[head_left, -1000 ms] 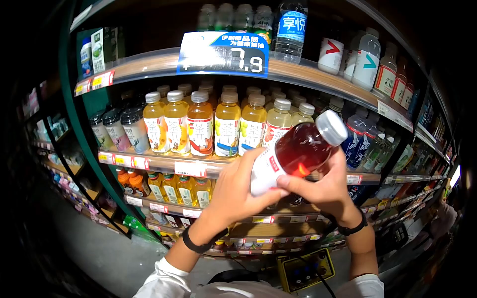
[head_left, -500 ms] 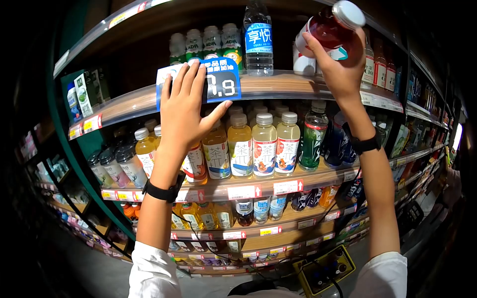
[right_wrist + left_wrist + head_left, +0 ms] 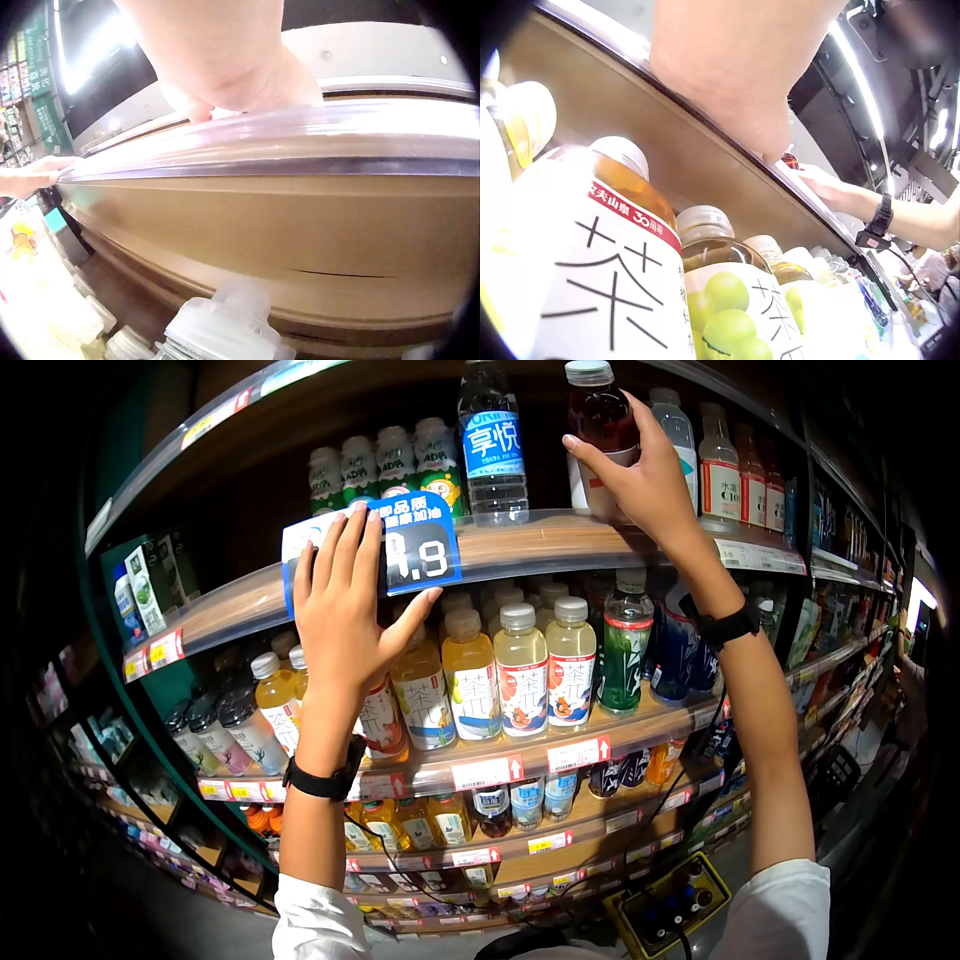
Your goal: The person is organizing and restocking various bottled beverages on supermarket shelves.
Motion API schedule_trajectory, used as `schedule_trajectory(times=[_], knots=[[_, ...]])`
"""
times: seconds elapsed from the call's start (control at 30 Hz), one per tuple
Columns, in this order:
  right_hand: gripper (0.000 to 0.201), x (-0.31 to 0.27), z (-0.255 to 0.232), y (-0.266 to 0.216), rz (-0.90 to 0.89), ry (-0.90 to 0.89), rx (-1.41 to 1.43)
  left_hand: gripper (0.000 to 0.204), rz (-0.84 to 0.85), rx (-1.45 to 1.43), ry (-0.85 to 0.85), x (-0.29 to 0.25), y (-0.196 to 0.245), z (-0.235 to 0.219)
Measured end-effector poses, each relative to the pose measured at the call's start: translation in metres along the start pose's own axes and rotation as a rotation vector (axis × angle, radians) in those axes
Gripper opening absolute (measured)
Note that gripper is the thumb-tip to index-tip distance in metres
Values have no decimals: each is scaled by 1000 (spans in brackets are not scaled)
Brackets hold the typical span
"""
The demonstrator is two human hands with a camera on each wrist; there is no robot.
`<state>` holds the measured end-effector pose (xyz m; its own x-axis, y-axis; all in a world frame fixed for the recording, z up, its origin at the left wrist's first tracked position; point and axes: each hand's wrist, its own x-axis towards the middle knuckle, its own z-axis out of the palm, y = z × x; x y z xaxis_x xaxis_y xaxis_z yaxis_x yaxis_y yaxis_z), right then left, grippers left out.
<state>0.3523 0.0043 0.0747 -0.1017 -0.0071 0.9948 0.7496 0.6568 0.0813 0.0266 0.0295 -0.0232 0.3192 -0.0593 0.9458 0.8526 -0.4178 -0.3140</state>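
Bottle: a red drink bottle [image 3: 603,435] with a white cap, upright at the front edge of the top shelf [image 3: 540,542], between a tall water bottle [image 3: 491,445] and white-labelled bottles [image 3: 718,465].
Right hand: the right hand [image 3: 650,480] is raised, fingers and thumb curled round the bottle's lower half.
Left hand: the left hand [image 3: 345,610] has its fingers straight and spread, lying flat over the left part of a blue price sign [image 3: 415,545] on the shelf edge.
Below: rows of yellow tea bottles [image 3: 520,660] stand on the shelf underneath.
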Motion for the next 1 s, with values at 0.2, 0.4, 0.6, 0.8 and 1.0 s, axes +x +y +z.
schedule_trajectory(times=[0.2,0.4,0.6,0.8,1.0], knots=[[69,4,6,-3,34,-24,-76,76,7,7,15,0,0,1],[84,0,17,15,140,96,-135,78,25,7,44,2,-1,2],[75,-3,17,4,157,110,-175,78,42,21,79,1,-1,5],[56,0,16,31,266,70,-30,80,9,-38,71,-4,-5,4],[63,1,19,17,402,52,-73,81,-9,-117,111,-5,-7,5]])
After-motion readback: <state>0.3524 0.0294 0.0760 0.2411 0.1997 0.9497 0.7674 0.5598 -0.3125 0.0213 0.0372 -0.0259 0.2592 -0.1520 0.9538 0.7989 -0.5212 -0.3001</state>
